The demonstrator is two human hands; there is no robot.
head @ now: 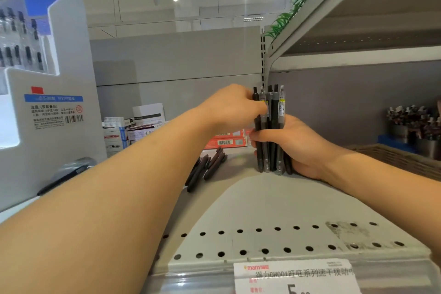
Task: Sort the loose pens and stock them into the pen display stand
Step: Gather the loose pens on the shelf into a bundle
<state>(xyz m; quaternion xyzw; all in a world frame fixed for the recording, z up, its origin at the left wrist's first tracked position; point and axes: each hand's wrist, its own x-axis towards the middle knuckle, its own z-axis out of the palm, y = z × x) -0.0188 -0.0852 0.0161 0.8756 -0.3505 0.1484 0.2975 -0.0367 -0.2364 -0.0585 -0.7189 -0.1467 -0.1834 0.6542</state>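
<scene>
- Right hand (296, 143) wraps a bundle of dark pens (270, 131), fingers closed around the lower half; bundle stands upright with its tips on the grey shelf (262, 203).
- Left hand (233, 105) at the top of the bundle, fingertips pinched narrow on one or two barrels near the clips. I cannot tell whether it is adding a pen or squaring the ends.
- More loose pens (206, 168) lie flat on the shelf, left of the bundle and apart from it, unsorted by my reading.
- Pen display stand (47, 102) is the white unit at far left, well apart from both hands; its clear slots at upper left already hold pens.
- Risk: the bundle is loosely aligned. If the right hand relaxes while the left tugs, I judge pens could fan out and roll.
- Risk: a swing left toward the stand with a full fist could sweep the flat pens toward the shelf's front edge.
- Risk: mixed types in the bundle (grey and black barrels) may go into the wrong slot if not split first.
- Room: open shelf in front of the hands; stacked boxes (133, 129) crowd the back left, a wicker basket (396, 160) lies to the right, and an upper shelf (346, 31) limits lift height.
</scene>
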